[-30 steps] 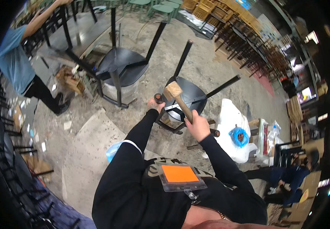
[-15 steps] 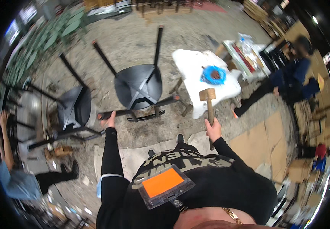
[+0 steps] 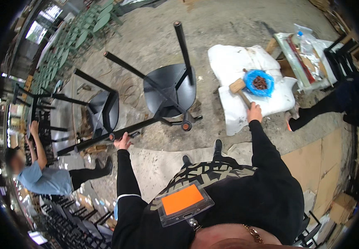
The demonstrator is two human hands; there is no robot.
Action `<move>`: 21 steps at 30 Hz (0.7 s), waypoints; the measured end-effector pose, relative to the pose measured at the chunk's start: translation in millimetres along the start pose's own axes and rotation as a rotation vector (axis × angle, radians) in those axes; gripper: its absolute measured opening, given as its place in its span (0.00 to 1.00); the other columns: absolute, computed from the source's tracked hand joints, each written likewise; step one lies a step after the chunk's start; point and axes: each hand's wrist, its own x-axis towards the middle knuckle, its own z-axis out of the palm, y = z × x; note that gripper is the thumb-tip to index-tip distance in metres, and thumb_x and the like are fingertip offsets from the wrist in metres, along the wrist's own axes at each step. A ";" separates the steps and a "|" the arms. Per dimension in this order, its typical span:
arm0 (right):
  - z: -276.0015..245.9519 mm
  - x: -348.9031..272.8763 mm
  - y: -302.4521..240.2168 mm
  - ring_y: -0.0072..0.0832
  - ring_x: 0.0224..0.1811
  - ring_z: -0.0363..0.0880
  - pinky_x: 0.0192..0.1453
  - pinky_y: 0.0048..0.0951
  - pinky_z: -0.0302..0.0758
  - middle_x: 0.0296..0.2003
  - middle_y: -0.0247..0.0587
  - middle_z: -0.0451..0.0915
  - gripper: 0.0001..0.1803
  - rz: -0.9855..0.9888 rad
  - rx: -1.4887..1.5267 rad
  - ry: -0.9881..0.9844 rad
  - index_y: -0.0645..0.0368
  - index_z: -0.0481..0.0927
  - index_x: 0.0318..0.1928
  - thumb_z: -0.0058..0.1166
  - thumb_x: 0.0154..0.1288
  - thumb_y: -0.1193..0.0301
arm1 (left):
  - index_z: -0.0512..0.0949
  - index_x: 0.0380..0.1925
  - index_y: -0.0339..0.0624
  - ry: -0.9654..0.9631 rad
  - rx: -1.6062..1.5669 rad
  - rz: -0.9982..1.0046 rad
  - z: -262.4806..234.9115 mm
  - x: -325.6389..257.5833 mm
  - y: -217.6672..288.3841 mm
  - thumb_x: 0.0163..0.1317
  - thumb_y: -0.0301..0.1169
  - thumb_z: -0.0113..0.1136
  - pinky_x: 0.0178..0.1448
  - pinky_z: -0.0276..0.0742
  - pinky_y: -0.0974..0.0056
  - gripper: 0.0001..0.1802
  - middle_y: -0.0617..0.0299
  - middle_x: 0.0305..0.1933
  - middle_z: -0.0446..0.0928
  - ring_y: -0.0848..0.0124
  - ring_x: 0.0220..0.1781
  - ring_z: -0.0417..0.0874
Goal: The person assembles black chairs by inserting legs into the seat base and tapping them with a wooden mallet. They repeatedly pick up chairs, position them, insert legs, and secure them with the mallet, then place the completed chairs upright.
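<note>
A black chair [image 3: 168, 89] is upside down in front of me, its legs pointing up and outward. My left hand [image 3: 123, 142] is closed around the near end of one chair leg [image 3: 136, 128]. My right hand [image 3: 254, 112] grips the handle of a wooden mallet [image 3: 237, 86] stretched out ahead and to the right. The mallet's head lies over the white padded sheet [image 3: 224, 58], right beside a blue plastic bag [image 3: 269, 88]. Many small reddish-brown pieces [image 3: 260, 82] sit in the opened bag.
Another upturned black chair [image 3: 104, 110] stands at left, near a co-worker in a blue shirt [image 3: 48, 178]. At right are a co-worker's dark-trousered leg [image 3: 316, 113] and a table [image 3: 289, 50] with plastic bags. Cardboard [image 3: 312, 157] covers floor at right; green chair parts [image 3: 79, 37] stand back left.
My right hand has carried the mallet forward and right, its head now tilted left beside the blue bag. My left hand stays on the chair leg. My view has shifted.
</note>
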 end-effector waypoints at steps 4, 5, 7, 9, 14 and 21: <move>3.5 15.6 3.6 0.45 0.50 0.73 0.49 0.47 0.73 0.45 0.46 0.72 0.27 0.053 0.013 -0.079 0.53 0.68 0.52 0.63 0.55 0.62 | 0.65 0.56 0.41 0.015 0.097 -0.155 3.5 -6.0 -6.2 0.52 0.35 0.73 0.51 0.77 0.43 0.35 0.47 0.53 0.75 0.48 0.56 0.77; 1.9 15.4 3.0 0.45 0.51 0.72 0.51 0.47 0.71 0.45 0.46 0.72 0.27 0.059 -0.001 -0.074 0.53 0.68 0.53 0.63 0.55 0.62 | 0.62 0.58 0.42 -0.022 0.081 -0.176 6.6 -5.2 -8.8 0.50 0.35 0.74 0.52 0.77 0.42 0.38 0.47 0.55 0.74 0.48 0.57 0.77; -5.3 9.3 -3.9 0.44 0.55 0.69 0.57 0.46 0.65 0.47 0.45 0.71 0.31 0.046 -0.072 -0.031 0.53 0.68 0.56 0.65 0.53 0.63 | 0.63 0.58 0.42 -0.014 0.084 -0.184 16.0 -1.2 -17.3 0.50 0.35 0.74 0.52 0.78 0.43 0.38 0.46 0.55 0.74 0.49 0.57 0.77; -9.6 -4.5 -18.3 0.44 0.55 0.68 0.59 0.45 0.65 0.49 0.46 0.71 0.34 -0.143 0.033 0.098 0.54 0.67 0.58 0.66 0.51 0.65 | 0.61 0.62 0.44 -0.066 0.112 -0.218 18.4 10.3 -22.0 0.50 0.36 0.74 0.52 0.78 0.44 0.42 0.50 0.52 0.76 0.54 0.53 0.79; 11.7 -67.4 -97.5 0.45 0.58 0.69 0.61 0.42 0.66 0.56 0.50 0.68 0.47 -0.529 0.623 -0.327 0.57 0.61 0.65 0.70 0.43 0.66 | 0.55 0.69 0.63 -0.242 0.143 -0.210 24.1 46.0 -42.8 0.52 0.40 0.73 0.54 0.71 0.43 0.47 0.61 0.53 0.76 0.62 0.55 0.77; 44.9 -110.3 -232.2 0.48 0.63 0.66 0.65 0.41 0.65 0.59 0.52 0.68 0.48 -0.445 0.949 -0.430 0.50 0.62 0.67 0.74 0.45 0.58 | 0.62 0.66 0.46 -0.526 0.116 0.058 27.5 82.6 -68.3 0.48 0.41 0.75 0.56 0.72 0.57 0.46 0.56 0.56 0.71 0.64 0.56 0.73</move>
